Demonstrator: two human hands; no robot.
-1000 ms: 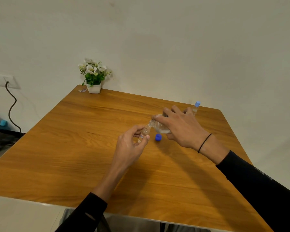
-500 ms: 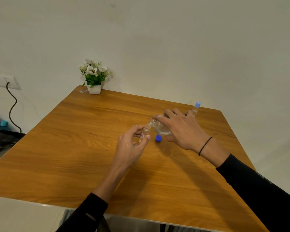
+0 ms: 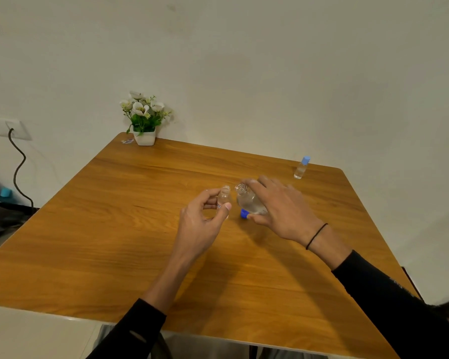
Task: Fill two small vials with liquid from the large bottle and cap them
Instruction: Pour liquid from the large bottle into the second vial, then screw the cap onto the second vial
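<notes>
My left hand [image 3: 201, 224] pinches a small clear vial [image 3: 223, 196], open at the top and nearly upright, above the wooden table [image 3: 114, 229]. My right hand [image 3: 283, 211] grips the large clear bottle [image 3: 248, 200], uncapped and tilted with its mouth toward the vial, a small gap between the two mouths. A blue cap [image 3: 244, 213] lies on the table just under the bottle. A second small vial [image 3: 301, 168] with a light blue cap stands upright near the far right corner, with clear liquid in it.
A white pot of artificial flowers [image 3: 143, 120] stands at the table's far left corner, with a small scrap beside it. A wall socket with a dark cable [image 3: 17, 167] is at the left. The wall runs close behind the table.
The bottle's mouth has lifted off the vial and swung back to the right. The vial in my left hand has come more upright. The capped vial is now uncovered behind my right hand.
</notes>
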